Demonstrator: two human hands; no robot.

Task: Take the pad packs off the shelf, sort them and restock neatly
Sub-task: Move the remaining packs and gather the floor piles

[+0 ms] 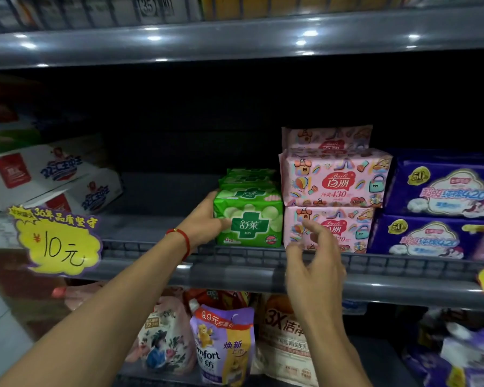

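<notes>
A dim store shelf (pixel 157 199) holds purple packs (pixel 442 191) rightmost, pink packs (pixel 336 177) beside them, then green pad packs (pixel 249 216); left hand (pixel 204 222) grips the front green one, right hand (pixel 313 263) hovers, fingers loosely spread, holding nothing

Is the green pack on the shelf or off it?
On the shelf. The green pack stands behind the front rail, beside the pink packs; the left hand grips it.

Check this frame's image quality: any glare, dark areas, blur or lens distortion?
Head view: the upper shelf lip carries bright glare spots; the recess behind the green pad pack is nearly black; the right hand is slightly motion-blurred, and packs at the far right edge smear; shelf edges bow from wide-angle distortion; the left hand and pink packs read sharp.
</notes>
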